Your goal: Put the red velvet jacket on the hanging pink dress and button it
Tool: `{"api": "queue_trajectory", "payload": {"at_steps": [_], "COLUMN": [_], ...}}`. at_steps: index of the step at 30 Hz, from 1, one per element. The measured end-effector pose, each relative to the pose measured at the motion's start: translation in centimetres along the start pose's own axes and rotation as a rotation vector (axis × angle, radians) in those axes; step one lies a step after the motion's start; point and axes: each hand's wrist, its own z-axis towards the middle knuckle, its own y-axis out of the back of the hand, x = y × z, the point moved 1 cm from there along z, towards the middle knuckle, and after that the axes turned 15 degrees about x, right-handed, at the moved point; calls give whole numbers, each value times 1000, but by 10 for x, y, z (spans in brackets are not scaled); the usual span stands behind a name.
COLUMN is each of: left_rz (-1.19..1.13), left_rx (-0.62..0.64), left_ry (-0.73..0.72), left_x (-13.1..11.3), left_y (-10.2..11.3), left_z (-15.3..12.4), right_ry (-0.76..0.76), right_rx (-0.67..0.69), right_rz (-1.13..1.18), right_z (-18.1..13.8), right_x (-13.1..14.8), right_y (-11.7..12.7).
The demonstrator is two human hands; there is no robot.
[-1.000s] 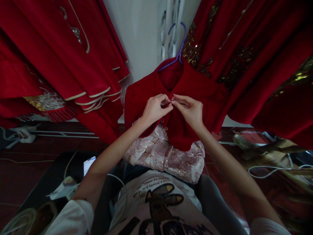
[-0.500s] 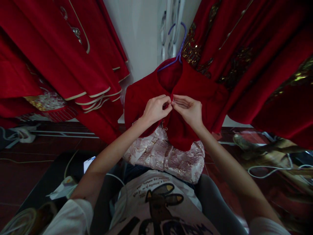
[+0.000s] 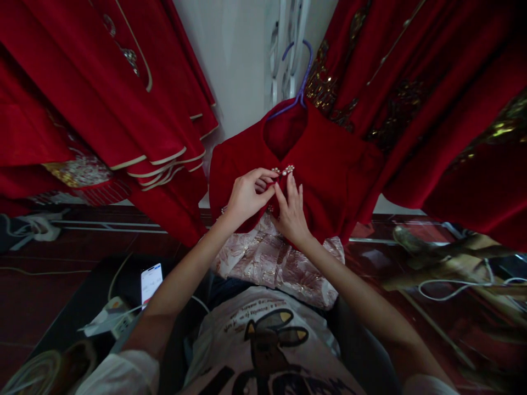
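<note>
A red jacket point(image 3: 247, 151) hangs in front of me on a purple hanger point(image 3: 307, 77). Pearl-like beaded ornaments point(image 3: 289, 169) sit on either side of its front opening, just below the neckline. My left hand point(image 3: 250, 196) is closed at the front edge below them, its fingertips pinching the jacket there; the exact grip is partly hidden. Just to its right, my right hand point(image 3: 292, 213) lies open against the jacket, fingers stretched upward and reaching the right ornament. Below the jacket, a pale pink brocade fabric point(image 3: 280, 263) lies across my lap.
Red garments with pale piping point(image 3: 164, 109) hang at left, and sequined red garments point(image 3: 395, 109) at right. On the dark surface at lower left are a lit phone point(image 3: 151, 282) and a power strip point(image 3: 121, 321). White cable point(image 3: 453, 291) lies among clutter at right.
My right hand has moved down and left, its fingers opening out from a pinch. The left hand has lowered slightly leftward. The ornaments at the neckline have come into view.
</note>
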Motion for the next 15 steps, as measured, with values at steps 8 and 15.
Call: {"api": "queue_trajectory", "payload": {"at_steps": [8, 15], "left_rz": [84, 225], "left_rx": [-68, -56], "left_ry": [102, 247], "left_x": [10, 47], "left_y": [34, 48], "left_z": [-20, -38], "right_ry": [-190, -382], "right_rx": [-337, -203], "right_rz": [269, 767], "right_z": [-20, -17], "right_x": [-27, -33], "right_y": [19, 114]}}
